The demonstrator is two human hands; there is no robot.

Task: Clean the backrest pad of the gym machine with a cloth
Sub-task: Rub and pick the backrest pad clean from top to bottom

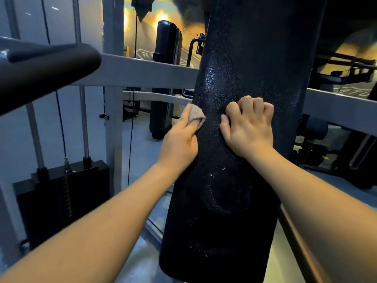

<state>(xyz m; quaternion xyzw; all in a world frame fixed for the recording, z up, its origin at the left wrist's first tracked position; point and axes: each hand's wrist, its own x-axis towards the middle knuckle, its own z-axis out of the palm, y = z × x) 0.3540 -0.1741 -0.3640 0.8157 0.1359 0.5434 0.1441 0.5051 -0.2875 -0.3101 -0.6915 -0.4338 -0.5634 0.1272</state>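
Holding a beige cloth (195, 115) to the backrest pad (244, 58)
The left hand (179, 146) is pinching it at the pad's left edge; the right hand (248, 127) is pressing the pad, fingers curled, empty.

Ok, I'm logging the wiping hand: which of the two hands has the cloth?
The left hand: it holds the tan cloth at the left edge of the backrest pad. The right hand holds nothing and rests curled on the pad.

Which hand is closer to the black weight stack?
Left. The left hand, gripping the cloth, is above-right of the weight stack; the right hand rests farther right on the backrest pad.
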